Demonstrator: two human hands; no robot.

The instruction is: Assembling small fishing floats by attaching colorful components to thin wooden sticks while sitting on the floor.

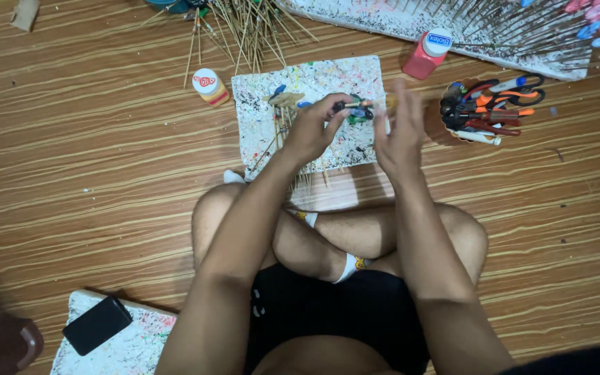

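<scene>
- Stick [361, 105] with dark blue-green bits, pinched in your left hand [312, 127], held over the paint-spattered foam board [314, 83].
- Your right hand [398, 132] is just beside it, fingers spread, holding nothing.
- Cup of scissors [484, 111] stands to your right.

Black phone [97, 324], scissors cup [484, 111], red bottle [426, 54]
</scene>
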